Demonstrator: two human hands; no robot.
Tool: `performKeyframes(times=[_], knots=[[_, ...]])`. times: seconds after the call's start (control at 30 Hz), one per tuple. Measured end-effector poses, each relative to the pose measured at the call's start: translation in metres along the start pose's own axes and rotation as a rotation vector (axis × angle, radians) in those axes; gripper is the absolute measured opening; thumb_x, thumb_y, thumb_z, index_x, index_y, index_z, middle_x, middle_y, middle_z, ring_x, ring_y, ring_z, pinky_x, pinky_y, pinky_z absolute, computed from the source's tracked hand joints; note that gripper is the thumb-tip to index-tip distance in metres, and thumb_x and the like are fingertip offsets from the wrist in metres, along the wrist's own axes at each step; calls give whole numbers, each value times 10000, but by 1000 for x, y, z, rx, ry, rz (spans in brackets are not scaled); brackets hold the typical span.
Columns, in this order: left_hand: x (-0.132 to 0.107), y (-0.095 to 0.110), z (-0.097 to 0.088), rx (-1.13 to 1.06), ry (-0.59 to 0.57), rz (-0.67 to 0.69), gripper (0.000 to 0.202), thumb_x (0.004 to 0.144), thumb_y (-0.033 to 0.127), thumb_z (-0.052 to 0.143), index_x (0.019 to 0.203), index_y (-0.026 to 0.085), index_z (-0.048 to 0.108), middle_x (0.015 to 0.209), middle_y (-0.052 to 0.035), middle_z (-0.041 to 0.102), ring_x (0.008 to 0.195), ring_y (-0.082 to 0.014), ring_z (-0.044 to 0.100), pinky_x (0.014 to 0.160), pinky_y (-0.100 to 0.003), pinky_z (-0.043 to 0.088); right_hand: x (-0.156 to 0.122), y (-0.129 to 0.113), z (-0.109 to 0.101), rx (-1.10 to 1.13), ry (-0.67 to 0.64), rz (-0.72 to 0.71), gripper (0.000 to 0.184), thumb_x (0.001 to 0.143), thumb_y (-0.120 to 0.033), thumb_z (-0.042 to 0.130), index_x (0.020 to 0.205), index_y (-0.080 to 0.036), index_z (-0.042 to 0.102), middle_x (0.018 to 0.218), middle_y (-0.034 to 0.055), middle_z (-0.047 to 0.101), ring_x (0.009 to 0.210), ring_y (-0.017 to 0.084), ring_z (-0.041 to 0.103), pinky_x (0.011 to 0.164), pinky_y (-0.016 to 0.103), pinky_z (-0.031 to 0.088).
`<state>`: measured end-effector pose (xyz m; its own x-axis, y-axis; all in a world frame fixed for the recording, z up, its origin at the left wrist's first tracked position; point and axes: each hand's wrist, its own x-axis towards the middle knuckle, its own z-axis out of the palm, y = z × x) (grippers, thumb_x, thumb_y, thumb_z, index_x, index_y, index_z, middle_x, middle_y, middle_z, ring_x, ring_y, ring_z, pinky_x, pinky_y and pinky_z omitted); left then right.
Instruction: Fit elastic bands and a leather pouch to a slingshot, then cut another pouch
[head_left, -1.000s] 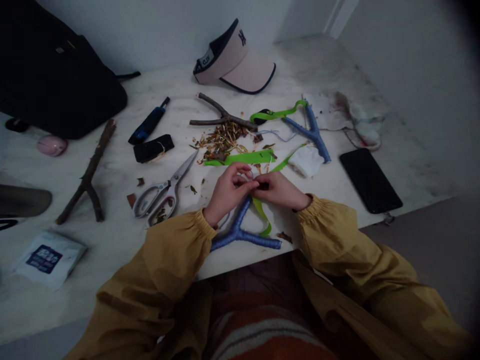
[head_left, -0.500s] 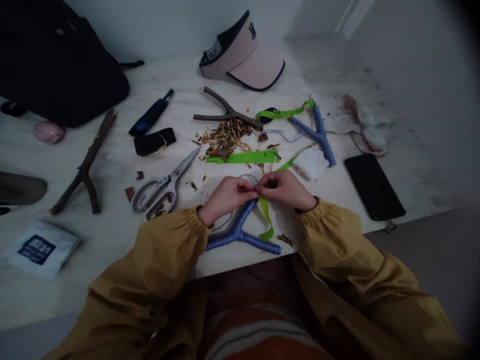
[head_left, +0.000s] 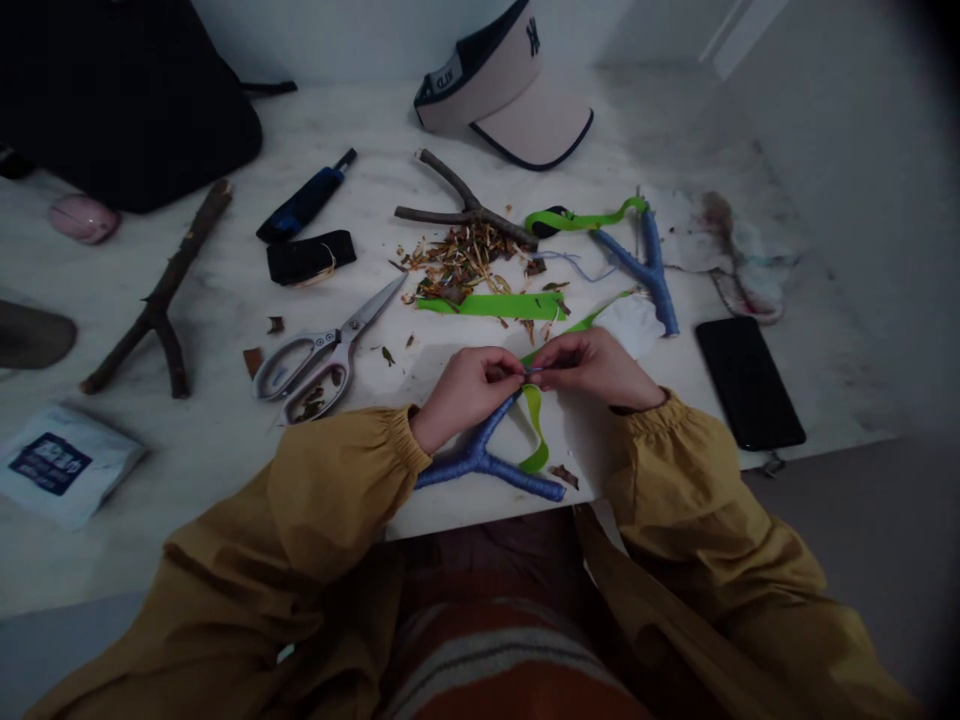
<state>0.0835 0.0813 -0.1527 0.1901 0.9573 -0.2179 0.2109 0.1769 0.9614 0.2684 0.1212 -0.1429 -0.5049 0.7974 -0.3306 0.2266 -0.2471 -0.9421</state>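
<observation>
A forked stick wrapped in blue thread [head_left: 480, 455] lies near the table's front edge, its single stem pointing up to my fingertips. My left hand [head_left: 474, 392] is closed in a pinch at that stem's tip, on blue thread. Fingertip to fingertip with it, my right hand [head_left: 596, 368] also pinches the thread; a short bit shows between them. A bright green strap [head_left: 534, 430] loops down from the tip, and its other end runs out behind my right hand. The fingers hide the tying point itself.
Scissors [head_left: 334, 345] lie open at left, beside a forked twig [head_left: 157, 305]. Behind my hands are bark shavings [head_left: 469, 260], a green strip [head_left: 491, 306] and another bare twig [head_left: 469, 205]. A second blue-wrapped fork [head_left: 649, 265] and a phone [head_left: 750, 383] lie right.
The view has shifted slightly. My fingertips have come closer together over the stick's tip, and the thread loop seen above them earlier no longer shows.
</observation>
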Motion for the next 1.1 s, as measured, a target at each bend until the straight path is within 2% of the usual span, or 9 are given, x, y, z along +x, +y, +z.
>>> performKeyframes(times=[0.13,0.27,0.47,0.57,0.7,0.8,0.9,1.0,1.1], knots=[[-2,2,2,-18,70,-8,35,701,172,681,717,142,672,713,-33,689,639,-132,608,636,-263,484,-1,-3,2,60,8,-1,311,635,-405,791,770,-148,681,669,32,718,549,108,616,590,256,508],[-1,4,2,-67,74,-3,40,702,171,680,700,143,653,695,-13,668,634,-122,594,627,-251,471,0,-2,2,12,17,-36,328,686,-450,748,765,-140,674,672,32,699,558,105,590,584,249,478],[1,2,2,-164,113,7,108,700,226,705,738,149,639,748,-11,663,688,-120,594,692,-265,483,3,2,1,-82,180,-169,296,709,-435,733,764,-151,670,647,-6,623,593,103,526,583,249,406],[3,1,1,-210,130,4,162,677,248,732,763,148,637,769,-17,665,722,-127,606,741,-281,491,4,3,3,36,196,-171,283,659,-407,778,765,-167,671,678,-11,635,596,97,523,593,250,419],[4,4,-2,-252,137,-14,206,641,267,762,757,143,644,764,-22,669,722,-128,605,744,-285,489,7,5,6,257,176,-90,314,599,-392,818,756,-170,662,670,-18,643,531,69,486,533,228,398],[3,9,-5,-278,132,-36,237,619,292,780,755,144,656,765,-26,674,709,-129,599,697,-273,485,8,4,7,352,151,-39,314,605,-401,811,726,-167,641,637,-22,633,490,54,439,484,216,346],[3,12,-6,-301,129,-77,236,598,292,784,735,146,658,733,-17,664,630,-105,560,574,-234,442,9,2,11,356,162,-64,295,651,-412,779,697,-166,623,619,-21,624,482,56,425,468,218,321],[6,11,-3,-314,112,-134,186,594,254,758,704,139,662,653,0,631,501,-61,460,446,-201,331,9,-1,19,346,265,-183,273,704,-421,737,711,-180,610,624,-19,636,482,65,431,483,225,351],[10,10,0,-316,80,-167,132,601,222,725,679,134,666,623,11,610,447,-36,391,401,-192,255,9,-4,29,228,399,-328,253,712,-422,730,746,-195,624,679,-1,669,547,98,518,565,254,435]])
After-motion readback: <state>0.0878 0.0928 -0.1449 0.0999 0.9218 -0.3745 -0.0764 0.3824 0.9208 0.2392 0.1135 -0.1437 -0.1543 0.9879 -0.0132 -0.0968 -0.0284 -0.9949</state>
